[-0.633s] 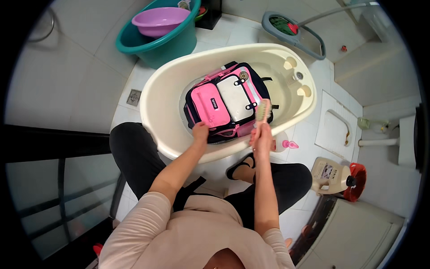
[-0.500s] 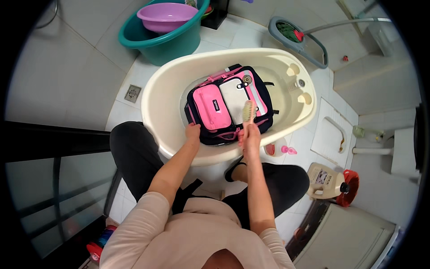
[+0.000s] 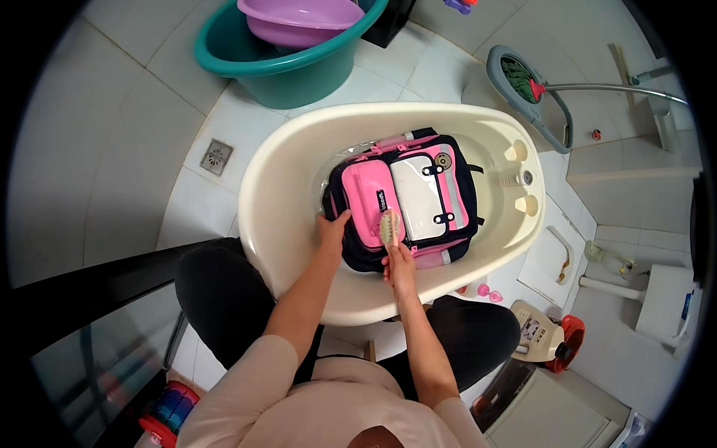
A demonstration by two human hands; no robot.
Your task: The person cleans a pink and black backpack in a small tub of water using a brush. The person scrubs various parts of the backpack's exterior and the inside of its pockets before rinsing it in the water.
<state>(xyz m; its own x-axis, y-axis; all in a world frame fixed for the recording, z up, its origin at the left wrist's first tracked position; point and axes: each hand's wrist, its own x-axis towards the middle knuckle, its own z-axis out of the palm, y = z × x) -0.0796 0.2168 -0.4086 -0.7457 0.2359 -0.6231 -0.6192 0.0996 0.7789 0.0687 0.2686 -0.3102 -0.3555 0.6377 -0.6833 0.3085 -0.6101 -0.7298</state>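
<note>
A pink, white and navy backpack [image 3: 366, 198] lies front side up in shallow water inside a cream baby bathtub [image 3: 258, 187]. My left hand [image 3: 332, 230] grips its near left edge, thumb on top and the other fingers down along the side. In my right hand [image 3: 400, 267] is a scrub brush [image 3: 390, 228], held by its handle. The brush head is over the lower right part of the pink front pocket; whether the bristles touch the fabric is hard to tell.
Beyond the tub stands a teal basin [image 3: 299, 82] holding a purple basin [image 3: 306, 26]. A mop bucket [image 3: 515, 82] with a mop is at the far right. Nearer on the right are a beige jug [image 3: 534, 330] and a red basket [image 3: 571, 343]. A floor drain [image 3: 216, 157] lies left.
The brush in my right hand has moved left, from the white flap's side onto the pink pocket. My left hand has shifted up along the backpack's left edge. The whole view has shifted too.
</note>
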